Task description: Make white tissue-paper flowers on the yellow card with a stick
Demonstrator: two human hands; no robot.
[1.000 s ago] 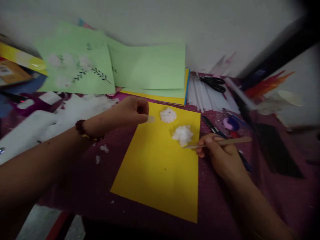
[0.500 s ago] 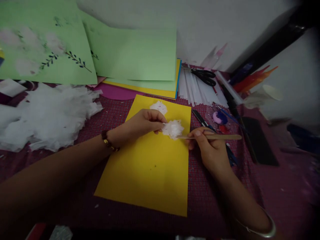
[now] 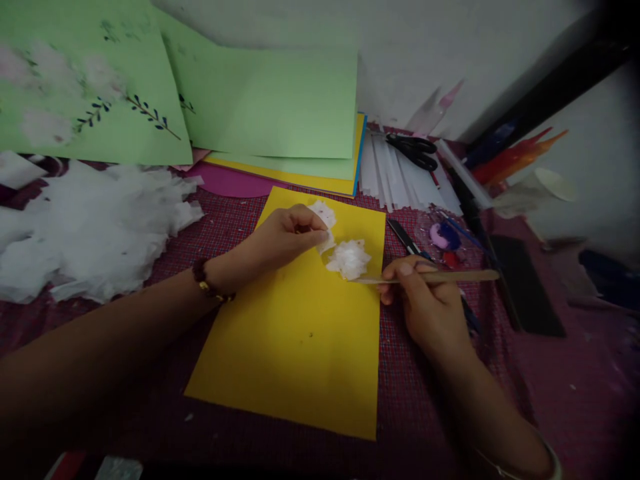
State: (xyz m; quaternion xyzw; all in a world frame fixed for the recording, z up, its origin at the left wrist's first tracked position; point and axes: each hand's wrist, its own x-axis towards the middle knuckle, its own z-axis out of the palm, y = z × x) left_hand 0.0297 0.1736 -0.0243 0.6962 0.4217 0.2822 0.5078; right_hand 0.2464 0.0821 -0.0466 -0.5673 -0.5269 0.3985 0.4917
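Observation:
A yellow sheet of paper [image 3: 300, 373] lies before me on the checked cloth. On it sits a ruffled white paper flower [image 3: 350, 259], and another white flower [image 3: 324, 212] is farther back, partly behind my fingers. My left hand [image 3: 295, 230] pinches a small piece of white paper [image 3: 326, 242] just left of the nearer flower. A thin, flat wooden stick [image 3: 465, 275] is held in my right hand [image 3: 425, 297], between thumb and fingers. Its tip reaches the lower edge of the nearer flower; whether it touches is unclear.
A heap of white paper pieces [image 3: 110, 227] lies at left. Green sheets [image 3: 280, 100] lean at the back, one decorated with flowers. To the right are black scissors [image 3: 413, 150] on white strips, a cutter knife [image 3: 403, 237], a paint palette [image 3: 445, 237] and a paper cup [image 3: 555, 183].
My left hand has drawn back slightly left and up from the nearer flower, with a white piece at its fingertips. The stick's tip has shifted slightly down, and the view has moved a little.

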